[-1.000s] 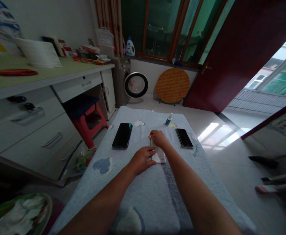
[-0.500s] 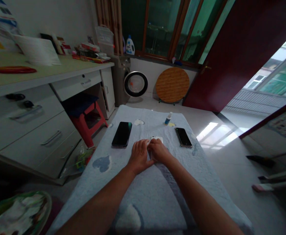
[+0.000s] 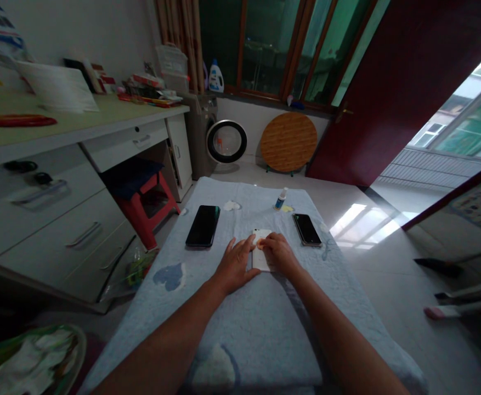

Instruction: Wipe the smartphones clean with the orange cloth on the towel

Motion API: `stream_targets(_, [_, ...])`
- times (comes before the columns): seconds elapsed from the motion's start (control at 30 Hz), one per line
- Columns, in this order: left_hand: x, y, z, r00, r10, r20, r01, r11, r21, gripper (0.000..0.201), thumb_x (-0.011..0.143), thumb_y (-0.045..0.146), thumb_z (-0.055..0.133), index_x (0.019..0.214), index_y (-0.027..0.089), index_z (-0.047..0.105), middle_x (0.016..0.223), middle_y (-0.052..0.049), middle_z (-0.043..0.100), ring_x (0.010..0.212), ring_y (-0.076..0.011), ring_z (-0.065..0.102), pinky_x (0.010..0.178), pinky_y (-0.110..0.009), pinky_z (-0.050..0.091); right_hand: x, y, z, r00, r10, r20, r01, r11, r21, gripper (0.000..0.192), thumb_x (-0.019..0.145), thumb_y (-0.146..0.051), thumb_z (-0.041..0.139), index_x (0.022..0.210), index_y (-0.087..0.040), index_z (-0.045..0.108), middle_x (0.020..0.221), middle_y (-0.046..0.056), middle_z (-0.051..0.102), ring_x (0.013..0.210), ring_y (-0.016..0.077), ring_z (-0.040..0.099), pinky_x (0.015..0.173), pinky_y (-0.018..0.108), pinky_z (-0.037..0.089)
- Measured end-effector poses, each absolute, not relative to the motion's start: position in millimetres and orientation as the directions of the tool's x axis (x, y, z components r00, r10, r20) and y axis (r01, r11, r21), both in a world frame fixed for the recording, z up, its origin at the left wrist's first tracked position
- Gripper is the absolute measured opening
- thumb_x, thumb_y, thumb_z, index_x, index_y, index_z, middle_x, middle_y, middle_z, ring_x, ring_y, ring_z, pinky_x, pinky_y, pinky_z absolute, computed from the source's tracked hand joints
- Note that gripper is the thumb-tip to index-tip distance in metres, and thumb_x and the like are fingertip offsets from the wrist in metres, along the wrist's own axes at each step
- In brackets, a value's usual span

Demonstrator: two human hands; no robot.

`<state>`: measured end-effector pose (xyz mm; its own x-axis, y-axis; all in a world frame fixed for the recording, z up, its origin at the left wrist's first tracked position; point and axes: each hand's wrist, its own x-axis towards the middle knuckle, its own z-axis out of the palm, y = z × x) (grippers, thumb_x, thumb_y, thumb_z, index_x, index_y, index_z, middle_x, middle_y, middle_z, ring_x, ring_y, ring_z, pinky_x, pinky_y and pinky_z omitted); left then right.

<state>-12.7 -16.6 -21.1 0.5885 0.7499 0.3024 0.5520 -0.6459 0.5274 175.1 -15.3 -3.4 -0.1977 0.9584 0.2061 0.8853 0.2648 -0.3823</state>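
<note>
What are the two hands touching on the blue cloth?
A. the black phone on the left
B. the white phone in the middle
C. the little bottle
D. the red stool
B: the left hand and the right hand both rest on the white phone, while the two dark phones lie untouched at either side.

Near the frame's centre, the flat white rectangular phone (image 3: 260,253) is partly covered by the right hand (image 3: 279,253), while whatever that hand's fingertips press is too small to tell.
</note>
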Motion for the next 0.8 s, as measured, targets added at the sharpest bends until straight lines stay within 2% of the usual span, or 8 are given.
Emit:
stream_targets(0.1, [-13,-17,-20,0.587,0.755,0.293,0.561,-0.640,0.524,0.086,0.076,0.030,0.071,0.145,0.020,0.021,0.128,-0.012,0.059,0.127,-0.0266,0.046,0.113,-0.054,0.018,181,15,-4,-0.131,0.974,0.184,0.932,0.184,-0.313,0.025,0.092,-0.015,0.051,0.101,-0.021,0.074,0.096,0.006,0.063,0.092,0.0166,0.053,0.086,0.026,0.036])
stream_targets(0.23, [-13,-17,-17,0.596,0.741,0.309,0.561,-0.660,0.500,0.065,0.075,0.031,0.073,0.131,0.020,0.043,0.127,-0.011,0.058,0.122,-0.0266,0.049,0.111,-0.050,0.024,176,36,-6,-0.067,0.983,0.173,0.956,0.113,-0.272,0.024,0.093,-0.019,0.051,0.101,-0.020,0.073,0.095,0.008,0.062,0.091,0.0181,0.052,0.083,0.026,0.035])
stream_targets(0.3, [-14,-18,-15,0.606,0.729,0.319,0.554,-0.674,0.489,0.052,0.074,0.033,0.075,0.119,0.020,0.053,0.120,-0.009,0.060,0.116,-0.0258,0.052,0.107,-0.046,0.031,171,34,-8,-0.076,0.981,0.178,0.962,0.119,-0.247,0.024,0.094,-0.020,0.049,0.099,-0.019,0.073,0.094,0.008,0.061,0.088,0.0179,0.052,0.082,0.027,0.035])
stream_targets(0.4, [-14,-17,-13,0.613,0.716,0.333,0.538,-0.688,0.488,0.037,0.074,0.035,0.076,0.105,0.022,0.060,0.114,-0.005,0.063,0.111,-0.0242,0.052,0.098,-0.041,0.039,166,14,-11,-0.160,0.963,0.215,0.949,0.210,-0.236,0.024,0.096,-0.023,0.048,0.095,-0.019,0.072,0.091,0.007,0.058,0.085,0.0174,0.050,0.080,0.027,0.035])
stream_targets(0.53, [-14,-16,-13,0.616,0.701,0.358,0.513,-0.703,0.493,0.032,0.074,0.034,0.076,0.102,0.024,0.064,0.110,-0.003,0.065,0.107,-0.0228,0.054,0.093,-0.039,0.043,164,-35,-9,-0.263,0.929,0.259,0.890,0.337,-0.305,0.022,0.095,-0.025,0.050,0.095,-0.021,0.071,0.086,0.005,0.055,0.083,0.0167,0.048,0.077,0.026,0.037])
stream_targets(0.7, [-14,-16,-18,0.604,0.698,0.385,0.509,-0.709,0.488,0.023,0.074,0.033,0.077,0.093,0.022,0.068,0.104,-0.004,0.070,0.103,-0.0227,0.059,0.094,-0.040,0.045,170,-87,-10,-0.221,0.929,0.296,0.833,0.337,-0.438,0.021,0.095,-0.022,0.050,0.097,-0.021,0.071,0.086,0.004,0.055,0.083,0.0162,0.049,0.073,0.025,0.039])
stream_targets(0.8, [-14,-18,-20,0.592,0.713,0.376,0.518,-0.694,0.500,0.023,0.074,0.030,0.077,0.094,0.021,0.069,0.106,-0.005,0.070,0.102,-0.0225,0.062,0.095,-0.039,0.047,176,-88,-16,-0.175,0.936,0.304,0.831,0.306,-0.464,0.022,0.094,-0.022,0.050,0.100,-0.022,0.071,0.088,0.005,0.058,0.083,0.0162,0.051,0.074,0.025,0.040])
